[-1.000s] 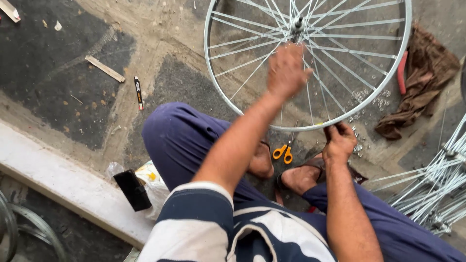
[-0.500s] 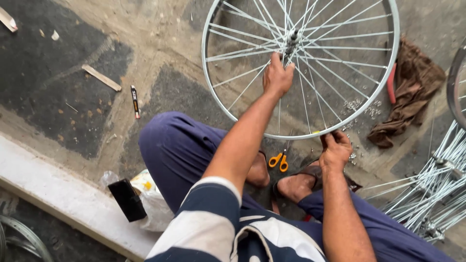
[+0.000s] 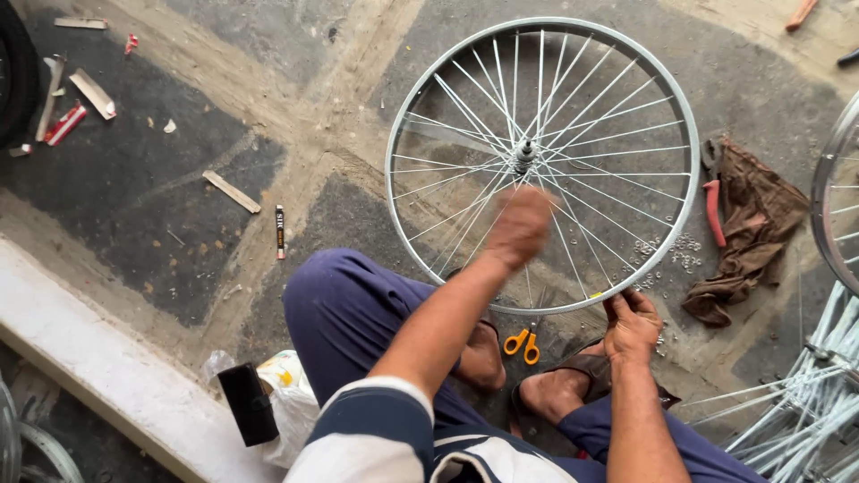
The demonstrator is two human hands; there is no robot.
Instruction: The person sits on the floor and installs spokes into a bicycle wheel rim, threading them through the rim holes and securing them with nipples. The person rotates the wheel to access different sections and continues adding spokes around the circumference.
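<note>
Two hands on one spoked bicycle wheel [image 3: 542,165] lying flat on the stone floor: right hand [image 3: 632,325] pinches its near rim, left hand [image 3: 519,227] is blurred over the spokes, grip unclear. Orange-handled scissors [image 3: 522,343] sit just under the rim, a small dark tube [image 3: 280,231] lies left, and a crumpled white-yellow bag [image 3: 291,398] by the knee.

Soft even daylight — slight motion blur

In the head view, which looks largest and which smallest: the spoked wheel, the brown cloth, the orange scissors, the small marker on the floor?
1. Spoked wheel
2. Brown cloth
3. Orange scissors and marker: similar, too close to rank.
</note>
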